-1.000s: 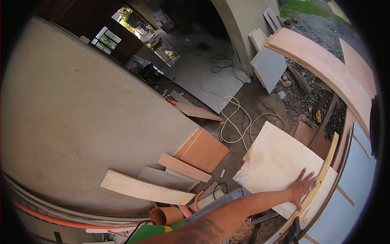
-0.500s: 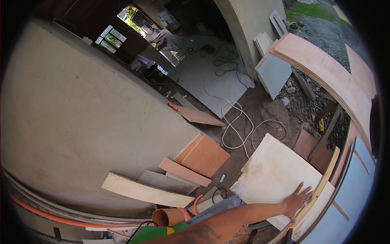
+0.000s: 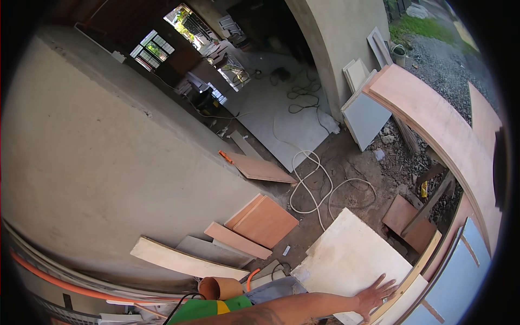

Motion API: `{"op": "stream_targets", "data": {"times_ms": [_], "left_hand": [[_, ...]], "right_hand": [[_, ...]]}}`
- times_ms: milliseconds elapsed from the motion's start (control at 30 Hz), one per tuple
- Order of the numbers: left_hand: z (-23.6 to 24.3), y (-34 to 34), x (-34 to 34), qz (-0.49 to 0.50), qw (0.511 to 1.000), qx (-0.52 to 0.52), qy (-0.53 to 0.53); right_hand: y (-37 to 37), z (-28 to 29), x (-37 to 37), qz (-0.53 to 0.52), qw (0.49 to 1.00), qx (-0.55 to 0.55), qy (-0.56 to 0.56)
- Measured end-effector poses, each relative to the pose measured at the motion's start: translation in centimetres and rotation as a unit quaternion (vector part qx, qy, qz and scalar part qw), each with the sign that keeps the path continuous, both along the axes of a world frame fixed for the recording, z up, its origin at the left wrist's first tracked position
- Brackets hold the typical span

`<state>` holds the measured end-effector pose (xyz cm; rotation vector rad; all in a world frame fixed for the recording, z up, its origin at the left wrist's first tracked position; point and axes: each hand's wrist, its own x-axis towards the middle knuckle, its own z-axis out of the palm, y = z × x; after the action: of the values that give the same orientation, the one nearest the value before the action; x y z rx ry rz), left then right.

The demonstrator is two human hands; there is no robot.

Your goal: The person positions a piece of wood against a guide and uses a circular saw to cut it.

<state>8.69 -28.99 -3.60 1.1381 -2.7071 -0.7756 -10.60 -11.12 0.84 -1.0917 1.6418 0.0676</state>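
Nearest, the left hand (image 3: 371, 299) lies palm down at the lower right, its fingers (image 3: 377, 281) spread and unclenched, resting on the white board (image 3: 346, 249) and meeting the wood strip (image 3: 420, 265); whether they grip the strip's edge cannot be told. The right hand is out of view. The board sits under the hand, one corner pointing away from the wearer, and the strip runs along its right side. Right of the strip is a blue panel (image 3: 452, 287). Behind the forearm are a green shirt (image 3: 208, 312) and, touching or just beside it, an orange-brown pipe (image 3: 218, 290). Farther on, a cream plank (image 3: 184, 260) and brown sheets (image 3: 268, 222) are at the foot of the wall (image 3: 119, 157). Beyond the board, a pale cord (image 3: 310, 205) loops over dirt; to its right arches pink ply (image 3: 433, 124), bent by the lens. Farther still, a grey panel (image 3: 365, 119) leans near a bucket (image 3: 399, 54), with gravel (image 3: 441, 62) alongside. Farthest left, a window (image 3: 151, 50) shows in the dark room.
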Motion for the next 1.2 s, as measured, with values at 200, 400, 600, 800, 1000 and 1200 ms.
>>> {"op": "stream_targets", "data": {"times_ms": [200,400,600,800,1000,1200], "left_hand": [[0.9,-0.2,-0.1,-0.002,1.0,0.001,-0.007],[-1.0,0.2,-0.3,0.037,0.998,-0.052,0.026],[0.1,0.0,-0.5,0.026,0.998,-0.035,0.048],[0.6,0.1,0.4,0.031,0.995,-0.063,0.068],[1.1,-0.8,-0.6,-0.017,0.995,0.1,0.007],[-0.6,-1.3,0.8,0.025,0.997,0.066,-0.003]], "right_hand": [[-1.6,0.6,0.3,-0.011,1.0,-0.003,0.002],[-3.1,0.6,1.0,-0.011,1.0,-0.012,-0.012],[-3.2,1.1,0.4,-0.019,1.0,-0.024,-0.006],[-1.8,1.5,1.2,-0.039,0.998,-0.044,-0.008],[2.8,2.2,0.0,-0.005,0.997,-0.047,0.055],[0.9,2.3,0.5,-0.04,0.998,0.021,0.037]]}}
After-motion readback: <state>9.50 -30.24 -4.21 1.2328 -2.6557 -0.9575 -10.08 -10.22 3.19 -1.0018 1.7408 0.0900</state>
